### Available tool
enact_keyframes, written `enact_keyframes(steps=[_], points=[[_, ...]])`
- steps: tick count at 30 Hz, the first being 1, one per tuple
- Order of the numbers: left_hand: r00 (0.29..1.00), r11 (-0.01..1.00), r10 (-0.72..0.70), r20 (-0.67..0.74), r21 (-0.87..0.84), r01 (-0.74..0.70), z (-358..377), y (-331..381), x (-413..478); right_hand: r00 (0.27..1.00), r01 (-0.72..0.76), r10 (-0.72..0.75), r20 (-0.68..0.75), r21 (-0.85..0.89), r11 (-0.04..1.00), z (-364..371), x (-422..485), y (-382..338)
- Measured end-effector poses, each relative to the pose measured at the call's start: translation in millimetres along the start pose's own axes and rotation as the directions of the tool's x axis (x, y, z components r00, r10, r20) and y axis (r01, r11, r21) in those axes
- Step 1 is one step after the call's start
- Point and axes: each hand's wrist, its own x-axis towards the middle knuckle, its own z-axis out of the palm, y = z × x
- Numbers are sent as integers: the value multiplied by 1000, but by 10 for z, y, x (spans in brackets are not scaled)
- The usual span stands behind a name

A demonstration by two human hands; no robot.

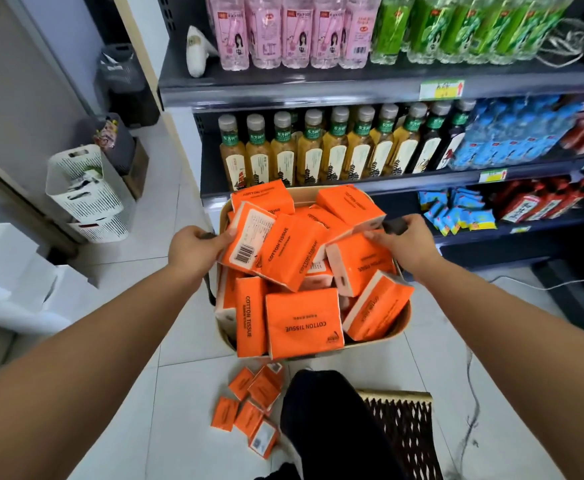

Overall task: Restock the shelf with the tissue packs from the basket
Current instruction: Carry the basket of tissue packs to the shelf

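A tan basket (399, 332) heaped with several orange tissue packs (304, 323) hangs in front of the shelf unit (352, 90), off the floor. My left hand (193, 249) grips the dark handle on the basket's left side. My right hand (404, 244) grips the dark handle (395, 226) on the right side, its fingertips touching a pack. Several smaller orange packs (252, 410) lie on the floor tiles below the basket.
Pink and green bottles fill the top shelf, tea bottles (311, 150) the middle one, blue and red packets (456, 211) the lower one. White perforated bins (86, 192) stand at the left. A dark trouser leg (332, 420) and a woven mat (404, 434) are below.
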Motion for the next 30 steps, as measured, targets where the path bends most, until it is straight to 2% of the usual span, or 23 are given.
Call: enact_keyframes(steps=[10,17,24,30], points=[[1000,999,18,-14,-30,-18,112,60,33,999,48,-46,27,-42,998,-69,145,-108],[999,999,-17,-43,-49,15,474,172,202,995,50,-42,87,-92,994,-147,630,60],[981,986,-161,-105,-58,156,1056,58,386,950,58,-14,312,-134,989,-183,1421,380],[941,957,-292,-170,-54,287,1520,126,376,906,57,26,423,-182,982,-293,1992,526]])
